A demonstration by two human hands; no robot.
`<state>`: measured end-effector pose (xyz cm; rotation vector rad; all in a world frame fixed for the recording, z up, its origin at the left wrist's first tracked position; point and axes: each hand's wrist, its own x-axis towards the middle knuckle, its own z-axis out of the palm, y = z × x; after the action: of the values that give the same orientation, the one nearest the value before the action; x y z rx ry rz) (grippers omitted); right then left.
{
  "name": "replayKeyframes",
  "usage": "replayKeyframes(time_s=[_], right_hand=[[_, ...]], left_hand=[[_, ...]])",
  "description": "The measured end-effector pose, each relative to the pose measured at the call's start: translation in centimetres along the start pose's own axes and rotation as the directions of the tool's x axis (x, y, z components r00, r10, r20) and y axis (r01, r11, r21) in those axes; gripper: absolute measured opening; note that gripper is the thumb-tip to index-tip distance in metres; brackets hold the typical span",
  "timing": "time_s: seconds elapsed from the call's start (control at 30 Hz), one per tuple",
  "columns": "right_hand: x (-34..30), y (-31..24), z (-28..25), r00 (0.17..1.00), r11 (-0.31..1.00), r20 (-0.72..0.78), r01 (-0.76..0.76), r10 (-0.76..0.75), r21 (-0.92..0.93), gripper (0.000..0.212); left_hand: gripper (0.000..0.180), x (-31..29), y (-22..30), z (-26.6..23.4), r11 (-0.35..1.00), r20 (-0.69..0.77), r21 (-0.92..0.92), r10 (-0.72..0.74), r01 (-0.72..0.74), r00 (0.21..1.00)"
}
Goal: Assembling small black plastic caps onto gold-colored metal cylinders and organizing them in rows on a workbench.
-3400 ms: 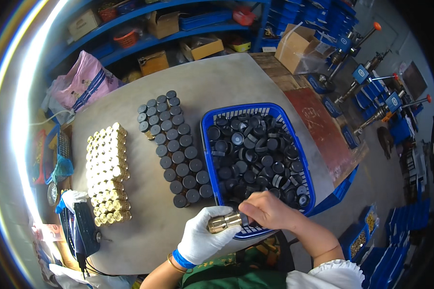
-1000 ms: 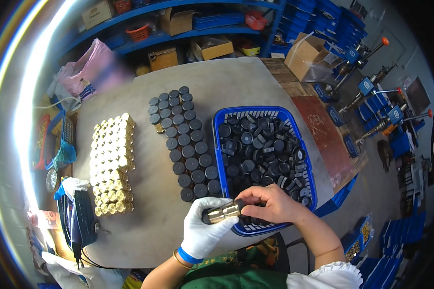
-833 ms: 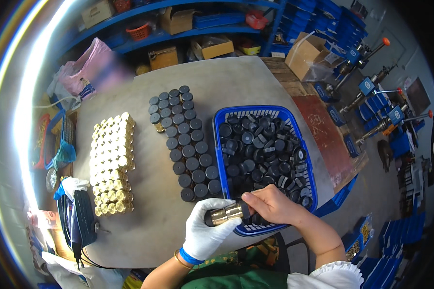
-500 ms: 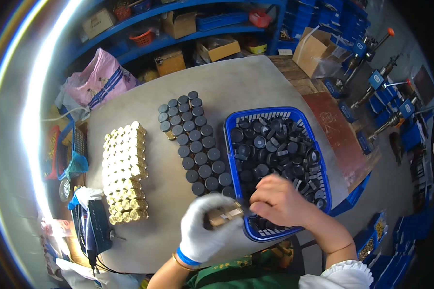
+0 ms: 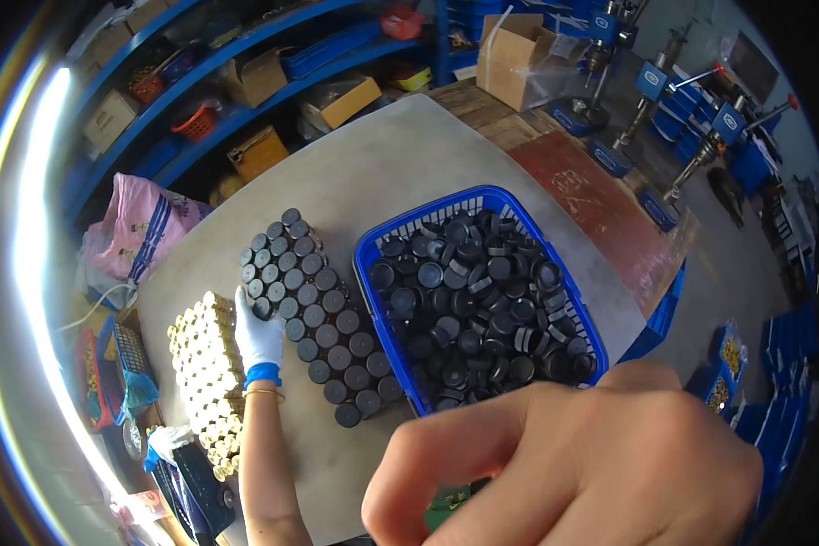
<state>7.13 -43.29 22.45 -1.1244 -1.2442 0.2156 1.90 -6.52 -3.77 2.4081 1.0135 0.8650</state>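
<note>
My left hand (image 5: 260, 338), in a white glove with a blue band at the wrist, reaches to the left edge of a block of black-capped pieces (image 5: 314, 316). Its fingers close around one black-capped piece (image 5: 262, 308) at that edge, beside the others. Left of the glove stand rows of shiny brass pieces (image 5: 200, 355). My bare right hand (image 5: 573, 460) looms large in the foreground, fingers curled in; whether it holds anything is hidden. Beyond it sits a blue basket (image 5: 370, 273) heaped with loose black caps (image 5: 482, 300).
A grey tabletop (image 5: 373, 146) carries all this. Blue shelves with boxes stand behind, and a pink bag (image 5: 141, 223) leans at the far left. A dark tool case (image 5: 187, 482) lies near left. Drill presses (image 5: 642, 100) and a cardboard box (image 5: 519, 68) are at far right.
My left hand has moved forward and left from beside the basket to the capped block. My right hand has left the basket's near edge and come up close. The view has turned.
</note>
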Motion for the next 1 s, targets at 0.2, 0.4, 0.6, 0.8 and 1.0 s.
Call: replayKeyframes(time_s=[0.2, 0.4, 0.6, 0.8, 1.0], right_hand=[[-1.6, -0.4, 0.4, 1.0, 0.996, -0.008, -0.031, 0.03, -0.084, 0.022], [0.0, -0.6, 1.7, 1.0, 0.987, 0.002, -0.026, 0.026, -0.158, 0.021], [0.4, -1.3, 2.3, 0.999, 0.956, -0.019, -0.03, 0.026, -0.291, 0.02], [1.3, -2.1, 1.2, 0.997, 0.905, -0.071, -0.063, 0.037, -0.422, 0.019], [-1.6, 10.8, -3.4, 0.949, 0.648, 0.093, -0.133, 0.302, -0.75, 0.017]], left_hand=[[0.082, -1.4, -2.3, -5.2, 0.947, 0.164, 0.232, 0.185, -0.22, 0.969], [0.103, -5.8, -2.8, -10.9, 0.688, 0.284, 0.709, -0.078, -0.155, 0.956], [0.095, -6.9, -2.4, -10.4, 0.705, 0.284, 0.661, 0.078, -0.255, 0.956], [0.051, -6.9, -2.8, -9.5, 0.743, 0.461, 0.508, 0.194, -0.437, 0.866], [0.027, -10.0, 1.4, -11.9, 0.992, 0.21, -0.023, -0.116, 0.124, 0.971]])
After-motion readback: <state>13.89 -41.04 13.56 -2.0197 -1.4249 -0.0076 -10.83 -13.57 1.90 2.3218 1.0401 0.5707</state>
